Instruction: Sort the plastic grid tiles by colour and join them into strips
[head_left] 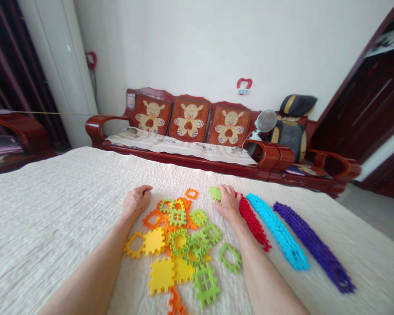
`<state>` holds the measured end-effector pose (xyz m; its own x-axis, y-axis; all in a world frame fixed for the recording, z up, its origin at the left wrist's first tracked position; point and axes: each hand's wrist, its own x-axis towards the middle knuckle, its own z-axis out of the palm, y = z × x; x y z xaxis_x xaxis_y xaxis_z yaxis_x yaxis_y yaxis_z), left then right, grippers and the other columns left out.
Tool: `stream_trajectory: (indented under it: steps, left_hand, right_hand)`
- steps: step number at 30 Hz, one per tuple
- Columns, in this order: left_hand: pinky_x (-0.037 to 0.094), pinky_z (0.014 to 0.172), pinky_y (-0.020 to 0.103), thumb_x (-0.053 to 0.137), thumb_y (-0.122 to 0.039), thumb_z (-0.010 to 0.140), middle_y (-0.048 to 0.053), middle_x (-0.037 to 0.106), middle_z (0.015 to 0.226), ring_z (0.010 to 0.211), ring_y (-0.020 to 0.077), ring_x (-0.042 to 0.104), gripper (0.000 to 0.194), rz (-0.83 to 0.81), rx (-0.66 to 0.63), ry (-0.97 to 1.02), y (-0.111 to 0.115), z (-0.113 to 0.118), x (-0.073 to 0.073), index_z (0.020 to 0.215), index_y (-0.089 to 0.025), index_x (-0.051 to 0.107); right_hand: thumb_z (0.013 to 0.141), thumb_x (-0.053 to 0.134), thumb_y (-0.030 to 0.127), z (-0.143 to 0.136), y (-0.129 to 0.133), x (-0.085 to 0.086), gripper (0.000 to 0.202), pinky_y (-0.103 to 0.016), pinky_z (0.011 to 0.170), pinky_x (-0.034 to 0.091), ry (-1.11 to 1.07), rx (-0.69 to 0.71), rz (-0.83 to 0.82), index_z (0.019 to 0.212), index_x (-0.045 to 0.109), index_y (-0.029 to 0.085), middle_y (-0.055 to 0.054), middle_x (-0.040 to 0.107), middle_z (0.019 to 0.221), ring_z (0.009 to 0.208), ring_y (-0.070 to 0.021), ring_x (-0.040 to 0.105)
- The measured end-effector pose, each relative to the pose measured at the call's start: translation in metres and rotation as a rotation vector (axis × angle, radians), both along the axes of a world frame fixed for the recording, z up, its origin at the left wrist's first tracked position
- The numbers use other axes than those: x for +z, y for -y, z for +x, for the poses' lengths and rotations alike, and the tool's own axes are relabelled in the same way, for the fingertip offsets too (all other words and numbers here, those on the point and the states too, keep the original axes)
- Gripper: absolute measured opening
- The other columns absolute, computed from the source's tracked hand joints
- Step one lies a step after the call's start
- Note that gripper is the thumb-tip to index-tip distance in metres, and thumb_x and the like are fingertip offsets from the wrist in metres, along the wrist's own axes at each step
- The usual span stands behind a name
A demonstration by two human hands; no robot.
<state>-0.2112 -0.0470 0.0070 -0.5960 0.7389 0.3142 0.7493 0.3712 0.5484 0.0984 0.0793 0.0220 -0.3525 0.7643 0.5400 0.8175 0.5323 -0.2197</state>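
My left hand rests on the white cloth left of the pile, its fingers curled in and nothing showing in them. At the back of the pile, my right hand grips the edge of a light-green interlocking plastic tile. Between my arms lie loose tiles with notched edges: a solid yellow tile, a green window-frame tile, an orange frame tile and several more, many overlapping. Close to my right hand, a red strip of joined tiles begins, its far end partly hidden by the hand.
A light-blue strip and a purple strip lie right of the red one. The quilted white cloth covers the surface. Beyond its far edge stand a wooden sofa with bear cushions, a small fan and a massage-cushioned chair.
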Motion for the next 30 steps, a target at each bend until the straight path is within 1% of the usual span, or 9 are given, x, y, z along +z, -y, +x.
stream_trajectory:
  steps: [2, 4, 7, 10, 13, 18, 24, 27, 30]
  left_hand:
    - [0.048, 0.079, 0.027, 0.042, -0.03, 0.077, 0.003, 0.072, 0.094, 0.086, 0.0193, 0.065, 0.035, 0.003, 0.0, 0.004, 0.001, 0.001, 0.0, 0.099, -0.024, 0.07]
    - [0.048, 0.08, 0.027, 0.042, -0.029, 0.078, 0.003, 0.072, 0.094, 0.087, 0.0191, 0.065, 0.035, 0.001, 0.007, 0.009, 0.001, 0.002, 0.001, 0.099, -0.024, 0.07]
    - [0.048, 0.081, 0.027, 0.042, -0.028, 0.078, 0.003, 0.071, 0.095, 0.089, 0.019, 0.065, 0.035, 0.004, 0.011, 0.013, 0.002, 0.003, 0.003, 0.1, -0.024, 0.069]
    - [0.047, 0.083, 0.026, 0.042, -0.027, 0.078, 0.002, 0.071, 0.097, 0.09, 0.0186, 0.064, 0.035, 0.005, 0.01, 0.018, 0.002, 0.004, 0.005, 0.1, -0.024, 0.069]
    - [0.047, 0.083, 0.026, 0.042, -0.027, 0.078, 0.002, 0.071, 0.098, 0.091, 0.0183, 0.064, 0.035, -0.008, 0.011, 0.033, 0.003, 0.005, 0.006, 0.1, -0.025, 0.069]
    - [0.047, 0.083, 0.027, 0.041, -0.028, 0.079, 0.002, 0.07, 0.099, 0.092, 0.0193, 0.063, 0.035, -0.027, 0.021, 0.04, 0.003, 0.006, 0.008, 0.101, -0.025, 0.069]
    - [0.048, 0.08, 0.027, 0.042, -0.028, 0.078, 0.003, 0.071, 0.099, 0.091, 0.0193, 0.064, 0.036, -0.038, 0.019, 0.029, 0.003, 0.006, 0.007, 0.102, -0.025, 0.068]
    - [0.048, 0.08, 0.027, 0.041, -0.029, 0.078, 0.003, 0.071, 0.099, 0.091, 0.0199, 0.064, 0.037, -0.032, 0.008, 0.024, 0.003, 0.005, 0.007, 0.102, -0.024, 0.069]
    - [0.047, 0.081, 0.029, 0.04, -0.029, 0.078, 0.004, 0.071, 0.098, 0.091, 0.0205, 0.064, 0.037, -0.027, 0.002, 0.02, 0.003, 0.005, 0.007, 0.101, -0.024, 0.069]
  right_hand:
    - [0.063, 0.047, 0.013, -0.003, 0.003, 0.005, 0.052, -0.048, 0.096, 0.026, -0.036, 0.061, 0.012, 0.114, 0.051, 0.019, -0.009, 0.052, 0.125, 0.119, -0.026, 0.038]
    - [0.063, 0.046, 0.011, -0.008, 0.009, 0.011, 0.052, -0.041, 0.096, 0.031, -0.08, 0.161, -0.019, 0.115, 0.052, 0.016, -0.01, 0.053, 0.123, 0.116, -0.0228, 0.042]
    - [0.068, 0.049, 0.016, -0.012, 0.027, 0.017, 0.045, -0.032, 0.09, 0.039, -0.077, 0.305, -0.184, 0.113, 0.054, 0.015, -0.009, 0.059, 0.111, 0.103, -0.0192, 0.053]
    - [0.073, 0.055, 0.033, -0.013, 0.049, 0.017, 0.047, -0.032, 0.085, 0.043, -0.012, 0.368, -0.339, 0.117, 0.053, 0.016, -0.009, 0.059, 0.107, 0.095, -0.0197, 0.056]
    - [0.072, 0.059, 0.038, -0.011, 0.067, 0.015, 0.055, -0.034, 0.09, 0.04, 0.048, 0.411, -0.367, 0.121, 0.05, 0.017, -0.01, 0.057, 0.112, 0.101, -0.0213, 0.053]
    - [0.07, 0.058, 0.029, -0.011, 0.077, 0.012, 0.05, -0.033, 0.095, 0.037, 0.068, 0.396, -0.327, 0.119, 0.052, 0.018, -0.009, 0.056, 0.114, 0.106, -0.0208, 0.05]
    - [0.071, 0.058, 0.026, -0.009, 0.07, 0.011, 0.048, -0.032, 0.092, 0.039, -0.001, 0.4, -0.324, 0.118, 0.053, 0.02, -0.007, 0.059, 0.113, 0.104, -0.0196, 0.053]
    - [0.073, 0.056, 0.029, -0.004, 0.063, 0.009, 0.048, -0.032, 0.091, 0.04, -0.053, 0.303, -0.24, 0.12, 0.051, 0.019, -0.008, 0.058, 0.116, 0.106, -0.0202, 0.053]
    - [0.074, 0.055, 0.033, 0.0, 0.058, 0.005, 0.049, -0.034, 0.092, 0.038, 0.006, 0.128, -0.141, 0.119, 0.052, 0.014, -0.012, 0.058, 0.113, 0.106, -0.0232, 0.052]
